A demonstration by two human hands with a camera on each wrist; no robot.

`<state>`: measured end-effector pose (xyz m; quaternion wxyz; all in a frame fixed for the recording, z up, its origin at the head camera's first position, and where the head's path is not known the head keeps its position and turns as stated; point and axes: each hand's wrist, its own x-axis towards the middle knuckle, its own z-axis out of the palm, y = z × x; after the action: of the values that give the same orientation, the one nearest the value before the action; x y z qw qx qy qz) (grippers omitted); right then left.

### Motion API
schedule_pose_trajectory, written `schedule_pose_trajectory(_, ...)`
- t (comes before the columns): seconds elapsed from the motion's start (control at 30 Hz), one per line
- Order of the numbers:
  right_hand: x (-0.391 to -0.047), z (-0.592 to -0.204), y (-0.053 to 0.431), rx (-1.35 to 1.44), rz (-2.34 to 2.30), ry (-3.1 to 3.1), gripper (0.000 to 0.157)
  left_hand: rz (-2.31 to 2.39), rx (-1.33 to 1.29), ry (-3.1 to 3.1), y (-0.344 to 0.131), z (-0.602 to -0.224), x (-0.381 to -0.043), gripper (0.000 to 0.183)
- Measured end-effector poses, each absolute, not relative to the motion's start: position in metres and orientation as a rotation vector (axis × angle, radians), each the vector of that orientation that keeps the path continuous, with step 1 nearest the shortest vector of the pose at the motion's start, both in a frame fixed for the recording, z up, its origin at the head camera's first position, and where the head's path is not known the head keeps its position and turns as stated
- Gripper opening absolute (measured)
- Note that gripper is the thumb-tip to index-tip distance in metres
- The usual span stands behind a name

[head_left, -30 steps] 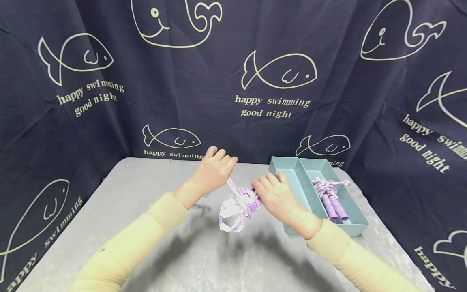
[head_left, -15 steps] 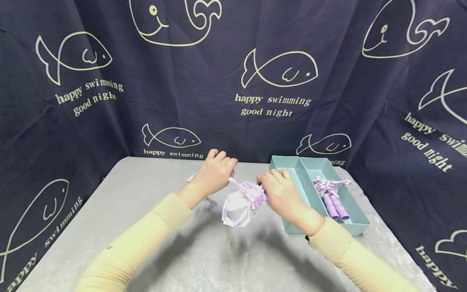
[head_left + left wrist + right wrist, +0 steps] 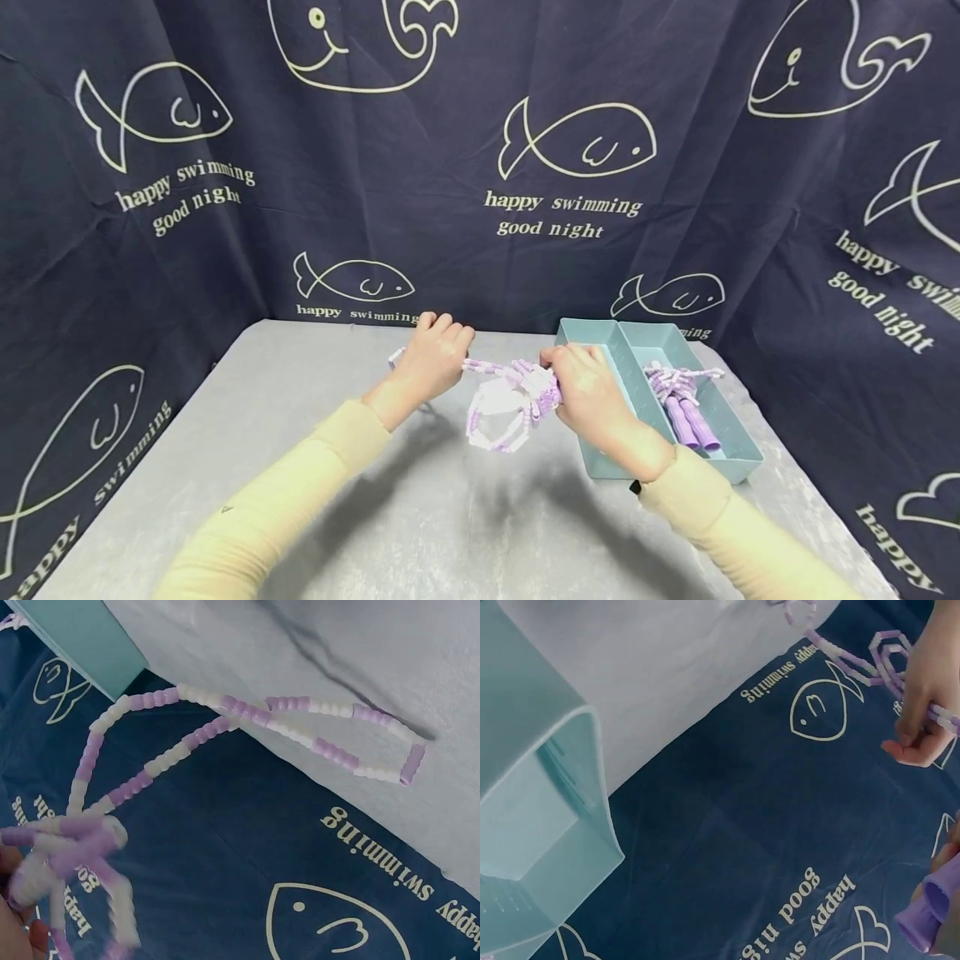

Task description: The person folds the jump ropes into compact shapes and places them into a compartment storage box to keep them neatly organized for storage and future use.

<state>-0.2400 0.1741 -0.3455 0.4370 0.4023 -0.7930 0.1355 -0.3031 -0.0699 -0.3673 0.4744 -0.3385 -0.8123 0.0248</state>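
Note:
A beaded jump rope (image 3: 501, 398) in purple and white is stretched between both hands above the table. My left hand (image 3: 435, 358) grips its strands at the left, and a long loop of beads (image 3: 322, 746) trails past that hand in the left wrist view. At the other side my right hand (image 3: 588, 387) holds the gathered bundle and the two purple handles (image 3: 945, 885), whose open ends show in the right wrist view. A loose loop of beads hangs between the hands. My left hand's fingers are mostly hidden from the head view.
Right of centre stands a teal two-compartment box (image 3: 600, 468), partly behind my right hand. Its right compartment holds another purple-and-white jump rope (image 3: 686, 408), bundled, handles toward me. A dark fish-print curtain (image 3: 450, 208) encloses the grey table (image 3: 465, 533) at back and sides.
My right hand has shifted right and slightly up, and my left hand a little left. The strands between them have drawn out flatter, and the hanging loop has moved right and upward.

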Motion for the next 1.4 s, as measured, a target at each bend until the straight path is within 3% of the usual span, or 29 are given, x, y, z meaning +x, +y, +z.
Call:
schedule_pose_trajectory(0.17, -0.238, -0.338, 0.177, 0.937, 0.393, -1.972, 0.038, 0.121, -0.814, -2.082, -0.069, -0.374, -0.299, 0.009)
schedule_pose_trajectory(0.43, -0.236, -0.320, 0.178, 0.738, 0.462, -2.003, 0.033, 0.242, -0.852, -2.219, -0.069, -0.383, -0.290, 0.025)
schedule_pose_trajectory(0.6, -0.234, -0.310, 0.177, 0.624, 0.476, -2.103, 0.039, 0.264, -0.902, -2.161, -0.062, -0.387, -0.287, 0.005)
schedule_pose_trajectory(0.83, -0.237, -0.305, 0.173, 0.466, 0.457, -2.224, 0.044, 0.386, -1.016, -2.184, -0.049, -0.386, -0.266, 0.006)
schedule_pose_trajectory(1.03, -0.247, -0.305, 0.173, 0.377, 0.401, -2.233, 0.040, 0.453, -1.101, -2.162, -0.037, -0.382, -0.243, 0.003)
schedule_pose_trajectory(1.23, -0.262, -0.310, 0.178, 0.265, 0.345, -2.271, 0.035, 0.472, -1.193, -2.127, -0.031, -0.376, -0.220, 0.021)
schedule_pose_trajectory(1.4, -0.271, -0.320, 0.181, 0.257, 0.213, -2.248, 0.026, 0.475, -1.202, -2.066, -0.028, -0.369, -0.207, 0.014)
